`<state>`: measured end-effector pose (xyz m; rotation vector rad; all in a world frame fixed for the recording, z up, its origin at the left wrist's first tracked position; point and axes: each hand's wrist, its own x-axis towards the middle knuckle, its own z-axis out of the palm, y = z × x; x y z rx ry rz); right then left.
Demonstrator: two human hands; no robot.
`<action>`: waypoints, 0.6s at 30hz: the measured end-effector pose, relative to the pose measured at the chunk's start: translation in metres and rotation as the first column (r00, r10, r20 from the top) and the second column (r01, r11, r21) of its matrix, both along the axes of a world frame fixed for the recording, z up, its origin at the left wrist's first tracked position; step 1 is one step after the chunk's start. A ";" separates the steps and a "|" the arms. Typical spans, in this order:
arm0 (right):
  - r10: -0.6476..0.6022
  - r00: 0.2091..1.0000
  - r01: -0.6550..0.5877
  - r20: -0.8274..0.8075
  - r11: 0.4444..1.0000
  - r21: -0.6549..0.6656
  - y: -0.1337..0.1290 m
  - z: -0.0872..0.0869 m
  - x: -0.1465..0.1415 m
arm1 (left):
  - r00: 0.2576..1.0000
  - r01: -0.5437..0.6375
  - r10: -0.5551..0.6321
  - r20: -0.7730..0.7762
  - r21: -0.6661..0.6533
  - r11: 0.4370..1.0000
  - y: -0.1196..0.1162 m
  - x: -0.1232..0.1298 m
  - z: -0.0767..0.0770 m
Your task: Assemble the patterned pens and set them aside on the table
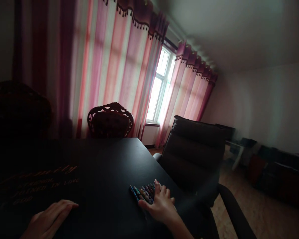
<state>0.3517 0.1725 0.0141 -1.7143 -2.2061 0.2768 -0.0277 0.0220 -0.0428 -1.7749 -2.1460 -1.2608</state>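
Observation:
Several slim pens (145, 193) lie side by side on the dark table (102, 156), near its right edge. My right hand (160, 202) rests over the right end of the row, its fingers spread, with the thumb beside the lower ends of the pens. Whether the fingertips press on any pen is hard to tell. At the lower left, my left hand (51, 217) is on or just above the tabletop, away from the pens, with its fingers stretched out together and nothing in them.
A black padded armchair (194, 152) stands close to the table's right side. Beyond the far edge is a carved wooden chair (111, 122), with striped curtains (114, 59) and a window behind. Dark furniture lines the right wall.

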 end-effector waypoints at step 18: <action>0.210 0.966 -0.211 0.148 0.978 -0.009 0.013 -0.013 0.007 | 0.991 0.113 -0.091 0.094 -0.267 0.957 -0.011 0.019 0.025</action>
